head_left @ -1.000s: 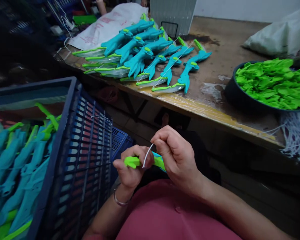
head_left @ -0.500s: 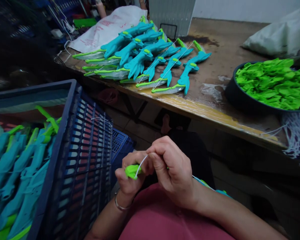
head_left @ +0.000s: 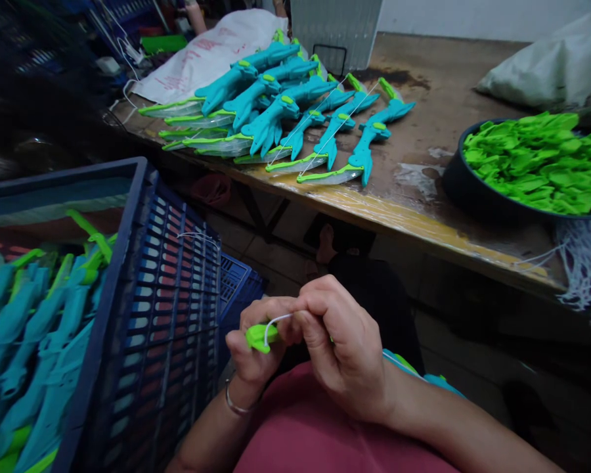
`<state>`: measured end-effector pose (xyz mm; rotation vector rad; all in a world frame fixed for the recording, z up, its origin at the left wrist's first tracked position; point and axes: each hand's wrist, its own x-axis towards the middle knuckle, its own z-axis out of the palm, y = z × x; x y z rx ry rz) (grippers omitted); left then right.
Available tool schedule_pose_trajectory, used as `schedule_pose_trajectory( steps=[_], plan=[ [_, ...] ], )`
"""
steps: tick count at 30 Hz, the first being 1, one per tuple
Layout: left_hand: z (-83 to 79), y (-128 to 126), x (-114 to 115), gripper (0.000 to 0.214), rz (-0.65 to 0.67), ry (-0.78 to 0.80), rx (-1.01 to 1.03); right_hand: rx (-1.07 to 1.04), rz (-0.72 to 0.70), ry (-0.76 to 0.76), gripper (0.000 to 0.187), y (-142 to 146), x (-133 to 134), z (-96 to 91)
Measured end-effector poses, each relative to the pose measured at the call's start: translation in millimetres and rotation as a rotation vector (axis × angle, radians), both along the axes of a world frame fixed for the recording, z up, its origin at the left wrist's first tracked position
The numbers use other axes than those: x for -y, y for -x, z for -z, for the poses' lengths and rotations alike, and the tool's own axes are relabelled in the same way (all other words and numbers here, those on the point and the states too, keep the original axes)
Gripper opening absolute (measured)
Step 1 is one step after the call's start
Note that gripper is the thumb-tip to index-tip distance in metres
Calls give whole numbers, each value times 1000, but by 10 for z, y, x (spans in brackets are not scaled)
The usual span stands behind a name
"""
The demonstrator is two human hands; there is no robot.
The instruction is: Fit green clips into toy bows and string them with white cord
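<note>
My left hand (head_left: 256, 345) is closed around the green tip (head_left: 259, 336) of a teal and green toy bow. The rest of that toy runs under my right arm, and its teal body (head_left: 426, 378) shows past my wrist. My right hand (head_left: 342, 345) pinches a thin white string (head_left: 277, 320) that loops into the green tip. Both hands sit close together above my lap, in front of my red shirt.
A dark blue crate (head_left: 157, 309) at my left holds several teal toy bows (head_left: 24, 341). On the wooden table (head_left: 423, 190) lie several finished bows (head_left: 295, 112), a black bowl (head_left: 467, 190) of green parts (head_left: 536, 161), white strings (head_left: 588, 266) and white bags.
My hands have dropped lower and closer to my body. The string, first standing up from the green tip, is now pulled short and sideways by my right fingers.
</note>
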<state>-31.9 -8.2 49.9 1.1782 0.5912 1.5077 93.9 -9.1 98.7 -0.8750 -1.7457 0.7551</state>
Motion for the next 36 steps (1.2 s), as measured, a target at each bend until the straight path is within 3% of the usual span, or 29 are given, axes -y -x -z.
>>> schedule_pose_trajectory(
  steps=[7, 21, 28, 36],
  plan=[
    [83, 28, 14, 71, 33, 30, 54, 39, -23, -67, 12, -36, 70, -10],
    [102, 30, 39, 70, 79, 65, 129, 116, -145, -12, 14, -122, 131, 0],
    [49, 24, 44, 68, 101, 49, 103, 108, -150, -32, 14, -104, 99, 12],
    [98, 53, 62, 68, 77, 14, 63, 171, -107, -94, 13, -122, 72, -44]
  ],
)
